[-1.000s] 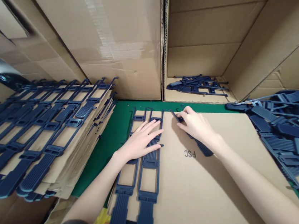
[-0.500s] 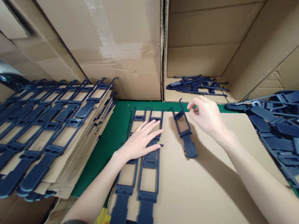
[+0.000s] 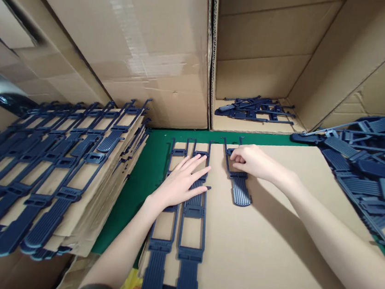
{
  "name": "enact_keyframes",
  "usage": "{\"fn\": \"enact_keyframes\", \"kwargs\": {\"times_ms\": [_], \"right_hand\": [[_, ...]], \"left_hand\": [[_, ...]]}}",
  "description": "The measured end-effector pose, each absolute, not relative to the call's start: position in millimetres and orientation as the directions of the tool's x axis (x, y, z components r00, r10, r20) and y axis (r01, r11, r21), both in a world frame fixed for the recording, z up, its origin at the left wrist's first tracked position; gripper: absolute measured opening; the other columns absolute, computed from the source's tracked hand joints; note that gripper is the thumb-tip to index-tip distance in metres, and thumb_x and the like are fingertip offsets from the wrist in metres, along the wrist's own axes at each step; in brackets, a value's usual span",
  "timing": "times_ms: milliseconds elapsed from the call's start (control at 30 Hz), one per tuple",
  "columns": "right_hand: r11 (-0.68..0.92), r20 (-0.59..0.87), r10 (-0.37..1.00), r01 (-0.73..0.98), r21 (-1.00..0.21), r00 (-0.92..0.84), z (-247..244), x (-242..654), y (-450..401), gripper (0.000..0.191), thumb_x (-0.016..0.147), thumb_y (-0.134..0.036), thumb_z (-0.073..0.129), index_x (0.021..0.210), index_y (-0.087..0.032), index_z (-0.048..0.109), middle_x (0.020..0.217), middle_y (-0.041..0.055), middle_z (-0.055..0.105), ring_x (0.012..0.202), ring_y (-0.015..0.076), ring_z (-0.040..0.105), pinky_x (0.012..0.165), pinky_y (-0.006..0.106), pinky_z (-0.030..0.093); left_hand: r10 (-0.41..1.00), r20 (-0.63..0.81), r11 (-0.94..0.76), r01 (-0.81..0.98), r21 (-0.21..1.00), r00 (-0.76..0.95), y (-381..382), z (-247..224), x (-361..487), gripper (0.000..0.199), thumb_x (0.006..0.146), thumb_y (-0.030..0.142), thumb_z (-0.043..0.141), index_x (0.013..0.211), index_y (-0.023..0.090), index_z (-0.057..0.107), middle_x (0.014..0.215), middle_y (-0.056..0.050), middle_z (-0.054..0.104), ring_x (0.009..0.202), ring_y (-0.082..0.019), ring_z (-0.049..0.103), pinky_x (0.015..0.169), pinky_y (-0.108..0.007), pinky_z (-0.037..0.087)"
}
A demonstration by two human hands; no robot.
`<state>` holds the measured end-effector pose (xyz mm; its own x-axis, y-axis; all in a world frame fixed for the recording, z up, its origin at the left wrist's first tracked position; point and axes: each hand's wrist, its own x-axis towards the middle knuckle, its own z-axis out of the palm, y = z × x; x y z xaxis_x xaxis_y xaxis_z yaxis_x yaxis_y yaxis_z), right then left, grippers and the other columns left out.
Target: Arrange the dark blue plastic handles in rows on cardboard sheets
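Note:
My left hand (image 3: 182,181) lies flat with its fingers spread over two columns of dark blue plastic frames that have ribbed tongues. The right column (image 3: 190,254) and the left column (image 3: 160,246) stand side by side on a cardboard sheet (image 3: 270,251). To their right, my right hand (image 3: 256,161) has its fingers curled at the right edge of a single dark blue plastic frame (image 3: 242,191). That frame's ribbed tongue points toward me, and its hooked arms reach the sheet's far edge. The fingers hide part of its right side.
At left, a stack of cardboard sheets (image 3: 96,212) carries rows of similar frames (image 3: 54,217). A loose heap of them (image 3: 366,169) lies at right. More frames (image 3: 255,109) lie inside an open carton (image 3: 256,73) behind. Green tabletop (image 3: 166,134) shows between.
My right hand has come down and toward me onto the single frame's right side. The frame has turned straighter, its tongue swinging slightly left. My left hand has stayed put.

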<state>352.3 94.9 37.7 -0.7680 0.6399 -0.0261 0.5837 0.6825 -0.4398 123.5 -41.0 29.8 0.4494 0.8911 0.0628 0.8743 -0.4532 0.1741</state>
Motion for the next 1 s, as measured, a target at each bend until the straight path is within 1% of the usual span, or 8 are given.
{"fn": "enact_keyframes", "kwargs": {"times_ms": [267, 400, 567, 633, 700, 833, 900, 1000], "right_hand": [[0.763, 0.085, 0.531, 0.432, -0.482, -0.843, 30.5, 338.2, 82.0, 0.016, 0.08, -0.011, 0.054, 0.084, -0.016, 0.068, 0.089, 0.0081, 0.063, 0.078, 0.018, 0.06, 0.074, 0.028, 0.046], [0.766, 0.088, 0.473, 0.36, -0.532, -0.877, 25.3, 333.2, 75.3, 0.017, 0.085, -0.012, 0.051, 0.084, -0.015, 0.068, 0.09, 0.0083, 0.06, 0.077, 0.0165, 0.059, 0.074, 0.028, 0.046], [0.786, 0.101, 0.434, 0.321, -0.528, -0.895, 28.8, 331.3, 74.8, 0.021, 0.084, -0.009, 0.049, 0.086, -0.016, 0.069, 0.091, 0.0085, 0.062, 0.08, 0.0163, 0.059, 0.076, 0.028, 0.046], [0.793, 0.126, 0.455, 0.336, -0.508, -0.882, 39.9, 339.7, 82.8, 0.02, 0.085, -0.014, 0.051, 0.087, -0.017, 0.07, 0.089, 0.0071, 0.065, 0.078, 0.0164, 0.06, 0.074, 0.028, 0.045], [0.766, 0.194, 0.568, 0.428, -0.48, -0.799, 54.7, 359.2, 97.1, 0.019, 0.085, -0.022, 0.052, 0.088, -0.019, 0.07, 0.087, 0.0054, 0.067, 0.076, 0.0172, 0.061, 0.07, 0.028, 0.045], [0.503, 0.304, 0.863, 0.747, -0.435, -0.404, 73.0, 429.1, 135.0, 0.026, 0.084, -0.035, 0.053, 0.095, -0.018, 0.07, 0.087, 0.0076, 0.07, 0.078, 0.0204, 0.063, 0.072, 0.031, 0.044], [0.253, 0.226, 0.956, 0.915, -0.315, -0.187, 69.1, 469.2, 153.0, 0.033, 0.083, -0.039, 0.055, 0.099, -0.014, 0.07, 0.089, 0.014, 0.07, 0.083, 0.0244, 0.063, 0.068, 0.034, 0.04], [-0.052, 0.067, 0.996, 0.994, -0.091, 0.058, 52.1, 517.4, 173.7, 0.047, 0.07, -0.051, 0.069, 0.095, -0.011, 0.073, 0.101, 0.0287, 0.065, 0.087, 0.031, 0.061, 0.058, 0.039, 0.033]], "left_hand": [[0.892, 0.067, -0.452, 0.873, 0.181, 0.448, -40.5, 29.7, 123.9, 0.055, 0.095, 0.049, 0.042, 0.145, 0.027, 0.034, 0.156, -0.005, 0.021, 0.145, -0.024, 0.011, 0.118, -0.05, 0.016], [0.893, 0.058, -0.449, 0.877, 0.172, 0.446, -40.4, 30.4, 124.5, 0.056, 0.095, 0.05, 0.041, 0.145, 0.026, 0.033, 0.156, -0.006, 0.021, 0.145, -0.024, 0.011, 0.118, -0.049, 0.015], [0.893, 0.08, -0.45, 0.871, 0.196, 0.444, -40.7, 30.5, 124.9, 0.056, 0.094, 0.05, 0.043, 0.144, 0.027, 0.035, 0.156, -0.006, 0.022, 0.145, -0.025, 0.013, 0.118, -0.05, 0.017], [0.894, 0.084, -0.449, 0.871, 0.2, 0.441, -40.9, 30.4, 124.7, 0.055, 0.094, 0.05, 0.043, 0.144, 0.027, 0.036, 0.156, -0.006, 0.022, 0.145, -0.026, 0.013, 0.118, -0.051, 0.017], [0.894, 0.085, -0.448, 0.871, 0.199, 0.44, -41.1, 30.3, 124.4, 0.054, 0.094, 0.049, 0.043, 0.143, 0.027, 0.037, 0.156, -0.006, 0.023, 0.145, -0.026, 0.013, 0.118, -0.051, 0.017], [0.893, 0.088, -0.45, 0.871, 0.199, 0.441, -41.2, 30.3, 124.2, 0.053, 0.095, 0.049, 0.043, 0.142, 0.026, 0.039, 0.156, -0.006, 0.023, 0.145, -0.025, 0.015, 0.118, -0.05, 0.017], [0.894, 0.086, -0.448, 0.872, 0.196, 0.44, -41.3, 30.4, 124.4, 0.053, 0.095, 0.049, 0.042, 0.142, 0.026, 0.039, 0.155, -0.006, 0.024, 0.145, -0.025, 0.016, 0.118, -0.05, 0.016], [0.894, 0.084, -0.447, 0.874, 0.19, 0.439, -41.4, 30.2, 124.6, 0.054, 0.095, 0.049, 0.042, 0.142, 0.024, 0.039, 0.156, -0.008, 0.023, 0.145, -0.025, 0.016, 0.118, -0.049, 0.016]]}}
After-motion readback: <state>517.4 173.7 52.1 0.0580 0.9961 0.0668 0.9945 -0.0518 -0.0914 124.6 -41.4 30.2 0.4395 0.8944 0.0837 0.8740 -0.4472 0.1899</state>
